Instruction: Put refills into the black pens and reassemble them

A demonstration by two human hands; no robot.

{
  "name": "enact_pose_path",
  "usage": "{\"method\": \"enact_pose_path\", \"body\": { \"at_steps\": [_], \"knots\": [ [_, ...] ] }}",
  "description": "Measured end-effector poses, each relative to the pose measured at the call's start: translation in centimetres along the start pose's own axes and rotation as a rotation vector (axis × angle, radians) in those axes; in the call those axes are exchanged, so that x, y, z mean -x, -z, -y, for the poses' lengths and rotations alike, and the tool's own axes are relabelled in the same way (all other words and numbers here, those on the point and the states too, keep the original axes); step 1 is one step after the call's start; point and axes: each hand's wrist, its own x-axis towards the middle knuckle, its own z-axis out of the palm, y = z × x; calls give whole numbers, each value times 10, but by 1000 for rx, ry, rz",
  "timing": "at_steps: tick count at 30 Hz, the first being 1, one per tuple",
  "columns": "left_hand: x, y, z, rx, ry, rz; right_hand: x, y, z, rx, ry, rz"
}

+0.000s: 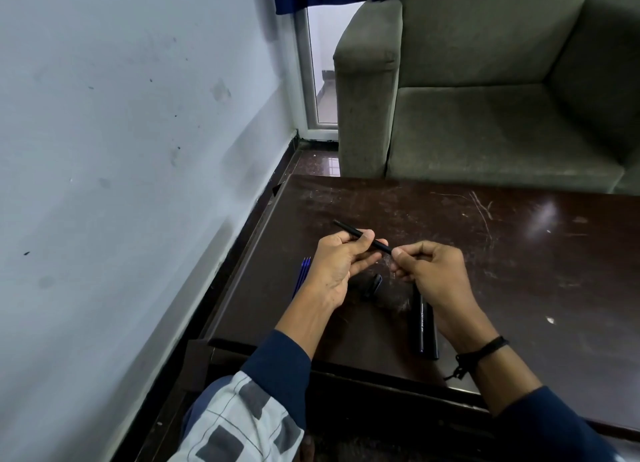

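My left hand held a black pen barrel above the table. The thumb lay over the top of it and the fingers were curled underneath, so it was gripped near its middle. The barrel slanted, with its far end pointing toward ten o'clock and its near end toward four o'clock.

At that near end my right hand met it. The fingers were curled in, and the thumb and forefinger pinched the tip of the barrel. I could not tell whether anything thinner sat between those fingertips. The two hands were close together, joined only by the barrel.

The blue refills lay together on the dark wooden table, just beside my left hand at its nine o'clock, partly hidden by the wrist. A small black pen part rested on the tabletop between my hands, at about five o'clock from the left palm. Two more black pens lay side by side at six o'clock from my right hand, their far ends hidden under it and their near ends close to the table's front edge.

A black wristband circled my right wrist. A grey-green sofa stood beyond the table at twelve o'clock, and a pale wall ran along at nine o'clock.
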Motion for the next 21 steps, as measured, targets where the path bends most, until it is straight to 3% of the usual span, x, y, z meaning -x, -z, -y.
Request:
{"method": "enact_pose_path", "body": {
  "at_steps": [21],
  "knots": [
    [3,-1,-5,-46,-31,5,1,-2,0,-21,9,-11]
  ]
}}
